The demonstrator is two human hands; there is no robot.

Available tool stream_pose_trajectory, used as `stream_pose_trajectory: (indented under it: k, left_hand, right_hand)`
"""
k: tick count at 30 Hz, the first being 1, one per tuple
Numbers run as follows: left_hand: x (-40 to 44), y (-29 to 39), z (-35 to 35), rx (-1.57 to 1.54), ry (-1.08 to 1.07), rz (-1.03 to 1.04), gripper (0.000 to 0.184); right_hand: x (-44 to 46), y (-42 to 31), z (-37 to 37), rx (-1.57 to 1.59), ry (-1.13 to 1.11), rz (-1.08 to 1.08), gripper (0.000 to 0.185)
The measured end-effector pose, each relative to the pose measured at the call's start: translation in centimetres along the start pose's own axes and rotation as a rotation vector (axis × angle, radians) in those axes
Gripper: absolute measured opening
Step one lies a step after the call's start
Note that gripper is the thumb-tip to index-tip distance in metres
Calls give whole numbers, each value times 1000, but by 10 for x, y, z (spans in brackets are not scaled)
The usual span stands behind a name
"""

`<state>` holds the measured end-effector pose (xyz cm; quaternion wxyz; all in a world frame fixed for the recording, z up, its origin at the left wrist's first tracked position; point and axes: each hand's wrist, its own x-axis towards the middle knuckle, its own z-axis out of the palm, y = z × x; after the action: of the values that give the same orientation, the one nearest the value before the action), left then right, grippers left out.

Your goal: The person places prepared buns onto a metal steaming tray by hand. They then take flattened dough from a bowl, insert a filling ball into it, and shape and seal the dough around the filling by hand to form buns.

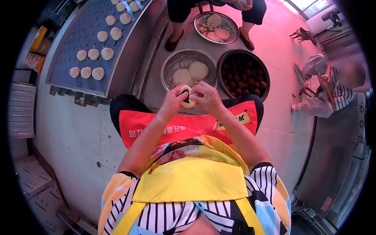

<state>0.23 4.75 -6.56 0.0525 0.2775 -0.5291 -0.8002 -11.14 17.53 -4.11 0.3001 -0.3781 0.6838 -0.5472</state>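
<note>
Head view: the left hand (173,102) is partly curled, its thumb and fingers closed around one side of a pale dough piece (189,104). The right hand (206,97) is bent narrow, its thumb and fingertips gathered at the opposite edge of the same piece. The dough sits between the two hands, above the lap and close to the near rim of a steel bowl, with dark filling (184,95) showing in its middle. The fingers cover parts of its edge, so how firmly each one presses I cannot tell.

The steel bowl (171,59) stands just beyond the hands, which hide part of its near side; pale dough rounds (198,70) and smaller bits lie inside. Next to it on the right is a dark tub (267,81) filled with dark balls (243,75). Farther off, a second bowl (236,28) with more dough stands between the feet of a person (254,17) seated opposite. To the left, a large metal tray (64,58) bears shaped buns (93,54) in rows. Over on the right, well apart, another person (340,92) in a striped top sits low. A red apron (156,124) spreads across the lap beneath the forearms.
</note>
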Motion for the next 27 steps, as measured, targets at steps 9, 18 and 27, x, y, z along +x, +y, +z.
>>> stream_pose_trajectory:
  k: [9, 18, 27]
  left_hand:
    - [7, 24, -3, 198, -82, -50, 37]
    - [-1, 9, 19, -256, 46, -53, 35]
    - [-4, 29, 4, 63, -171, -53, 40]
  right_hand:
    - [0, -2, -5, -214, 82, -131, 14]
    - [3, 2, -7, -105, 210, 3, 17]
    - [3, 11, -8, -63, 147, -134, 10]
